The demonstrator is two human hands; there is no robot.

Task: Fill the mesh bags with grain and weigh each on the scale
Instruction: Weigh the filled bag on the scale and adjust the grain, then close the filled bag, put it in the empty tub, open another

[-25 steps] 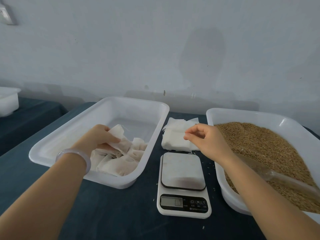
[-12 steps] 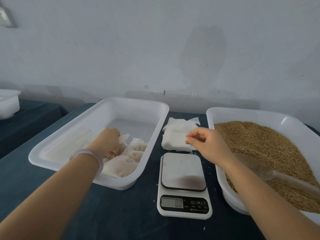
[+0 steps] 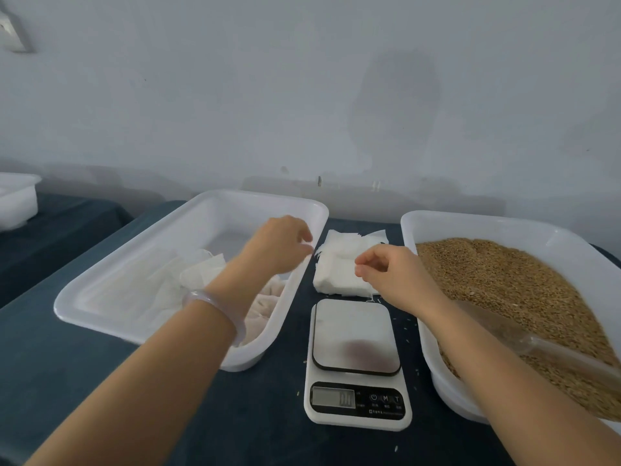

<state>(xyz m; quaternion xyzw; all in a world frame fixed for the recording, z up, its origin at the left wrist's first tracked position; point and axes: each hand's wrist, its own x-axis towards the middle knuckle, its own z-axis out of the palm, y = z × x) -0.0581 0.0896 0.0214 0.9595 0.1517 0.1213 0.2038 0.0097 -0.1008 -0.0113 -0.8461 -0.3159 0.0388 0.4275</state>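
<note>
Head view: your left hand [image 3: 277, 245] has crossed from the filled bags [image 3: 201, 275] to the far stack [image 3: 336, 275] by your right hand [image 3: 393, 277], both loosely curled and empty, ready for the next bag.

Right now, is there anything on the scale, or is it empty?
Empty. The platform of the scale is bare steel; the stack of mesh bags lies behind it.
</note>
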